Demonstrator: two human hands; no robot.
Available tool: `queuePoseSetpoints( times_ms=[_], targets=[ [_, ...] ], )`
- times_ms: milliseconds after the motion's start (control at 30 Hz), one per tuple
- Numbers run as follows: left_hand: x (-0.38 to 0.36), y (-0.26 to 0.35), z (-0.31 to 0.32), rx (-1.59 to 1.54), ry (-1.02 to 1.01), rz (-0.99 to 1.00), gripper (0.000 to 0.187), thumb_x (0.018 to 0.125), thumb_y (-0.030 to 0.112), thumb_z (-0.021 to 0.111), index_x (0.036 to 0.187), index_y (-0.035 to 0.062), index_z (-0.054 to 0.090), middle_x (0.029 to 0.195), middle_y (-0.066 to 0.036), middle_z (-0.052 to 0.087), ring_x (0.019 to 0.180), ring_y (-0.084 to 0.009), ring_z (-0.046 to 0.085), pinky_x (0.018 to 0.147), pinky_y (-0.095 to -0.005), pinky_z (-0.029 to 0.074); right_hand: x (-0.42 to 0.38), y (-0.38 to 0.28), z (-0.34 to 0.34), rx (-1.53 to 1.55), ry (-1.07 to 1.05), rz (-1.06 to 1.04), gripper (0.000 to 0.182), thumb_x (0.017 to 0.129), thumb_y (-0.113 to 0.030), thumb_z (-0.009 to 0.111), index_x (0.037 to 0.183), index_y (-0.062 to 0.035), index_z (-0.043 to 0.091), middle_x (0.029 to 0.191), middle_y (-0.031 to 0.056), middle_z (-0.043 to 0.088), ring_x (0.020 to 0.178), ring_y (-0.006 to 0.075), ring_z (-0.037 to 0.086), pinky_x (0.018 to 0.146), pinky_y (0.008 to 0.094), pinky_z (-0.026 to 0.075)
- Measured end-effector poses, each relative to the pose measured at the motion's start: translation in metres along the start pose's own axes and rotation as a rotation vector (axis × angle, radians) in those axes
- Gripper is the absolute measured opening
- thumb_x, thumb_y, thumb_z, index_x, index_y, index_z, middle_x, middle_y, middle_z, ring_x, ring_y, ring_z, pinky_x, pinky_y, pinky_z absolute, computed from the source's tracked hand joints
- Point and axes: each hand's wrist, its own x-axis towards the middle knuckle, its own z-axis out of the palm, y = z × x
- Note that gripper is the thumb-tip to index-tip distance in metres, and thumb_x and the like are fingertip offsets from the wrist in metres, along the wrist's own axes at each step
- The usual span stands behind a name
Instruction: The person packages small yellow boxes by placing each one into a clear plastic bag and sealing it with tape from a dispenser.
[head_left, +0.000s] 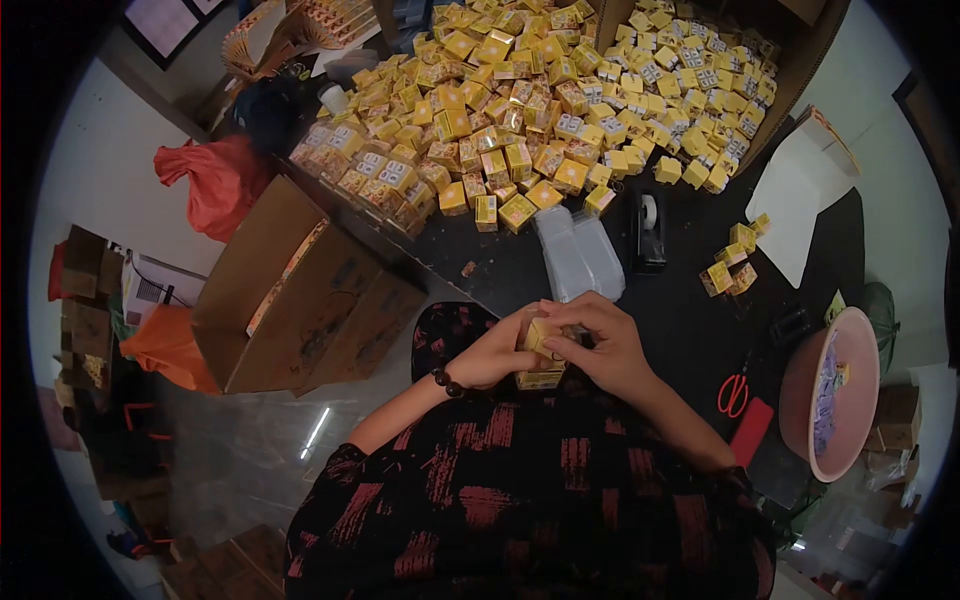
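Observation:
Close in front of my body, both hands are closed around a small yellow box [541, 336]. My left hand [492, 352], with a dark bead bracelet at the wrist, grips it from the left. From the right, my right hand [607, 345] has its thumb and fingers on the same box. Another yellow box [540, 379] shows just below the hands, against my dark patterned clothing. Beyond my fingers, a stack of clear plastic bags [580, 250] lies at the table's near edge, beside a black tape dispenser [649, 232].
A big heap of yellow boxes [500, 90] covers the back of the black table [690, 330]. To the right lie red-handled scissors [733, 396], a red phone-shaped object [752, 432] and a pink basin [862, 400]. An opened cardboard carton [310, 310] stands at left.

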Motion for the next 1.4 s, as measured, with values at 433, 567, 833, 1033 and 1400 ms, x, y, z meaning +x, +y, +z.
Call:
queuePoseSetpoints(
  times_ms=[433,567,833,1033,1400],
  targets=[
    [0.003,-0.009,-0.009,-0.038,-0.079,-0.051,0.062,0.079,0.000,0.059,0.134,0.0053,0.031,0.120,-0.004,0.047,0.115,-0.0129,0.047,0.095,-0.0273,0.040,-0.008,0.006,-0.006,0.088,-0.080,0.093,0.021,0.086,-0.002,0.063,0.107,0.0007,0.067,0.112,0.0125,0.064,0.106,0.0216,0.062,0.094,0.0307,0.047],
    [0.004,-0.009,0.000,-0.310,0.028,-0.077,0.050,0.092,0.016,0.055,0.135,0.0066,0.032,0.122,-0.005,0.048,0.115,-0.0147,0.050,0.095,-0.0297,0.042,-0.014,0.017,0.003,-0.121,-0.039,-0.076,0.028,0.087,-0.005,0.062,0.115,-0.0017,0.063,0.124,0.0147,0.059,0.119,0.0250,0.055,0.097,0.0344,0.046],
    [0.009,-0.002,-0.011,-0.106,0.116,-0.082,0.056,0.085,0.029,0.059,0.133,0.0072,0.039,0.108,-0.005,0.055,0.101,-0.0152,0.057,0.089,-0.0307,0.047,0.007,0.074,-0.073,-0.558,0.834,0.167,0.015,0.086,-0.011,0.064,0.097,0.0006,0.064,0.089,0.0081,0.059,0.079,0.0175,0.056,0.070,0.0290,0.047],
    [0.010,-0.010,-0.010,-0.115,0.055,-0.099,0.046,0.088,0.019,0.050,0.132,0.0086,0.040,0.114,-0.007,0.051,0.107,-0.0165,0.055,0.092,-0.0314,0.046,0.012,0.119,-0.144,0.390,0.422,0.761,0.005,0.090,-0.013,0.062,0.093,-0.0093,0.063,0.074,-0.0047,0.055,0.064,0.0082,0.051,0.060,0.0226,0.045],
    [0.008,-0.008,-0.003,-0.089,0.075,-0.128,0.050,0.087,0.024,0.054,0.132,0.0076,0.040,0.112,-0.006,0.053,0.105,-0.0159,0.055,0.091,-0.0313,0.046,0.003,0.112,-0.121,0.908,0.558,0.589,0.008,0.091,-0.014,0.061,0.099,-0.0121,0.059,0.098,-0.0004,0.058,0.092,0.0174,0.057,0.087,0.0387,0.048]
  ],
)
